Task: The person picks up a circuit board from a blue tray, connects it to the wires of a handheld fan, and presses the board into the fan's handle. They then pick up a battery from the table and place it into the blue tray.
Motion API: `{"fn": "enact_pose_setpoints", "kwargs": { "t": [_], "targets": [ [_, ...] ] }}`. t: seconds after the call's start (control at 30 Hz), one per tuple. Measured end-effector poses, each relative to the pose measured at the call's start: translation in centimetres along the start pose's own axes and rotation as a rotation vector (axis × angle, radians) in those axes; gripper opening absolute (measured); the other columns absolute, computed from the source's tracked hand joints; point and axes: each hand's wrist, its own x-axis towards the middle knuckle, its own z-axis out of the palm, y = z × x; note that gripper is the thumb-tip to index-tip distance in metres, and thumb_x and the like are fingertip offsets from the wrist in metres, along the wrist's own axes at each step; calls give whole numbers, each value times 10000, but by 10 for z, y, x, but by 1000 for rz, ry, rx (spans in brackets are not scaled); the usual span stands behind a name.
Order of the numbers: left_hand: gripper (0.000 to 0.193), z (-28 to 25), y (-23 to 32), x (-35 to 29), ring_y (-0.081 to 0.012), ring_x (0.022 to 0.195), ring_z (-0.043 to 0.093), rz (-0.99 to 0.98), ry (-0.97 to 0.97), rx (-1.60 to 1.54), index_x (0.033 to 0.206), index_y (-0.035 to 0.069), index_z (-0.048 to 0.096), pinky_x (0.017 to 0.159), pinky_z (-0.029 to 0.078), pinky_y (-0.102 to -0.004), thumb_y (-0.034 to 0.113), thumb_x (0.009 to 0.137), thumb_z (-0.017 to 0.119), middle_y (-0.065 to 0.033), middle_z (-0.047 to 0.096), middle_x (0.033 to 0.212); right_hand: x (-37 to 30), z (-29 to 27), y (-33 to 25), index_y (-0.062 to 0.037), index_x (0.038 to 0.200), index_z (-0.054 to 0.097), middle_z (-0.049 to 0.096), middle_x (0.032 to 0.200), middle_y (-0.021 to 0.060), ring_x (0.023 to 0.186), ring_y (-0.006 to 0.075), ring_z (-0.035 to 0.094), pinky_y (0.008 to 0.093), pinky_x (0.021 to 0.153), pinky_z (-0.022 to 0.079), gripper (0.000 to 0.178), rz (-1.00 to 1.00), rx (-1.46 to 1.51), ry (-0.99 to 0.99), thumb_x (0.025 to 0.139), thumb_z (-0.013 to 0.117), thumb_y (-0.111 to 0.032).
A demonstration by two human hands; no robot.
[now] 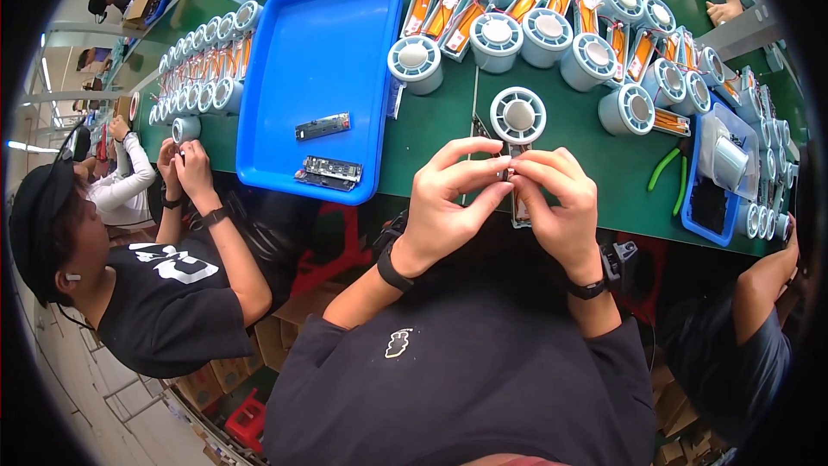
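Both hands meet at the middle of the table's near edge, over a light-blue handheld-fan unit (517, 115) with a round spoked head and a pale hub. My left hand (453, 198) is closed in a pinch, thumb and fingertips together. My right hand (559, 200) pinches at the same spot, its fingertips against those of the left. Between them shows a speck of something small and dark, too small to name. The unit's open handle (521, 211) runs toward me beneath the fingers, mostly hidden by them.
Left of my hands lies a blue tray (310, 60) with dark circuit-board pieces (330, 173). Several similar fan units (497, 39) with orange-wrapped innards line the back. Green-handled pliers (667, 174) and a blue bin (703, 223) are at right. A co-worker (172, 285) sits close at left.
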Motion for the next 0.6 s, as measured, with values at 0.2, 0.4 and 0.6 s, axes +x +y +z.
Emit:
{"fn": "enact_pose_setpoints", "kwargs": {
  "t": [0.2, 0.4, 0.6],
  "targets": [
    [282, -4, -9, 3, -236, 1004, 764, 138, 5, 165, 1107, -1, 784, 864, 652, -301, -114, 849, 777, -147, 661, 1262, -6, 5, -8, 37, 1060, 755, 762, 1045, 163, 764, 264, 668, 327, 685, 542, 246, 19, 1, 10, 826, 716, 102],
    [233, 0, -7, 7, -241, 946, 776, 222, 36, 150, 1065, 7, 789, 805, 653, -302, -111, 867, 756, -143, 665, 1217, -9, 9, -7, 53, 1106, 752, 773, 1080, 191, 752, 277, 711, 332, 690, 560, 318, 14, 13, 23, 814, 656, 137],
    [230, 1, -5, 10, -251, 978, 769, 263, 14, 186, 1062, -2, 777, 804, 655, -308, -117, 863, 757, -145, 661, 1216, -9, 10, -8, 51, 1108, 753, 770, 1089, 198, 740, 274, 714, 329, 684, 561, 329, -10, -31, 50, 805, 648, 122]
  ]
}}
